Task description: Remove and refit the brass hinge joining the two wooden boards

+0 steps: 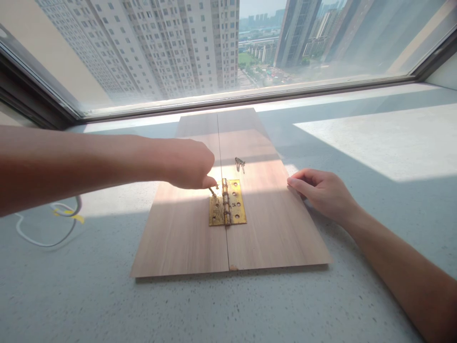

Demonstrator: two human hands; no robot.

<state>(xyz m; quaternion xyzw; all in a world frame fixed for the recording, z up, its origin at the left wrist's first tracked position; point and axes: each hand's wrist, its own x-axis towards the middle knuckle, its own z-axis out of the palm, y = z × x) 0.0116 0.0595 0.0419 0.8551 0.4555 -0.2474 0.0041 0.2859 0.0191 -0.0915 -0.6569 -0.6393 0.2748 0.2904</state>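
Note:
Two pale wood-grain boards, the left board [185, 238] and the right board [274, 238], lie side by side with a thin seam between them. A worn brass hinge [227, 202] lies opened flat across that seam. My left hand [194, 164] is closed over the hinge's left leaf, thumb pointing down, pinching a small screw [212, 191] tilted at an upper hole. Most of its fingers are hidden behind the hand. My right hand [317, 190] grips the right board's outer edge between thumb and fingers. Several loose screws [240, 165] lie in a small pile above the hinge.
The boards rest on a speckled pale countertop [228, 309] in front of a window with a dark frame [228, 101]. A white cable [46, 244] with a yellow tag [76, 218] lies coiled on the left. Sunlight and shadow cross the boards.

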